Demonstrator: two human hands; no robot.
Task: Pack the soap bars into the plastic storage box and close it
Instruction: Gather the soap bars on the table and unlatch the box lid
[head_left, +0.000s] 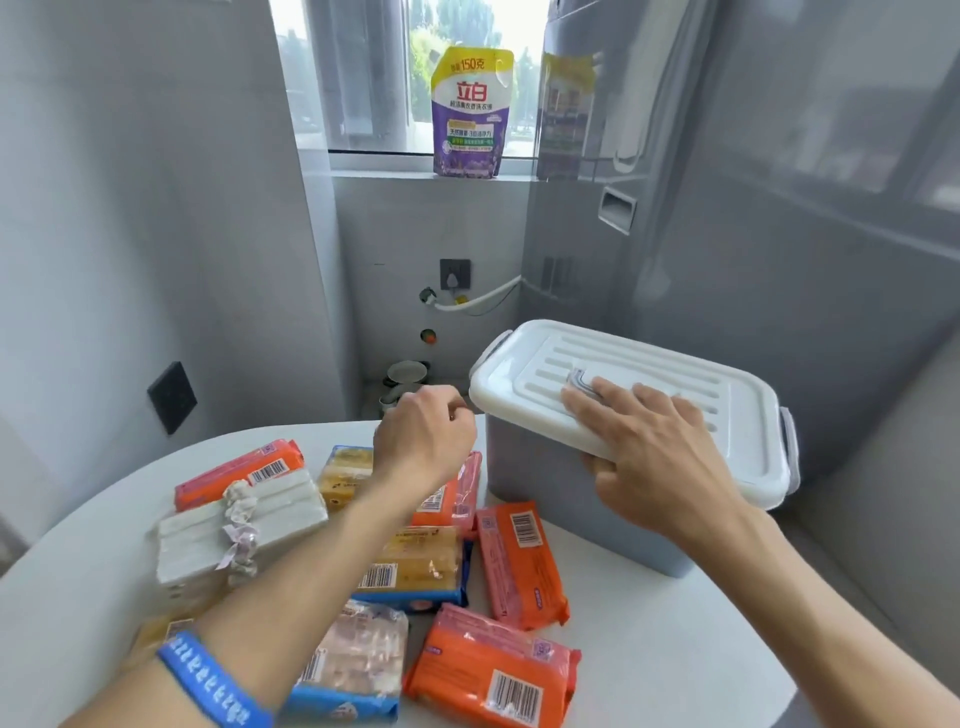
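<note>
A: From the head camera, where does the plastic storage box (571, 499) sit?

B: On the right part of the white round table (675, 649), close to the table's far-right edge. Its body is grey and its white lid (670, 384) is on top. The long axis runs from near-left to far-right, with a latch handle (788, 441) at the right end and another at the far-left end.

A: And the hands?

B: The right hand (660, 457) lies on the lid, fingers spread flat over the ribbed top and the thumb hooked under the lid's near rim, so it grips that edge. The left hand (423, 441) is loosely curled just beside the lid's left corner; whether it touches the box cannot be told. A blue wristband (208, 686) circles that forearm.

A: The soap?

B: The soap bars (519, 561) lie on the table left of and in front of the box: orange packs, yellow packs with blue ends, and a white bundle tied with ribbon (239, 530). Most point their long axes roughly toward the box.

A: Open room?

B: Bare tabletop shows in front of the box on the right. A detergent pouch (470, 114) stands on the windowsill behind.
</note>
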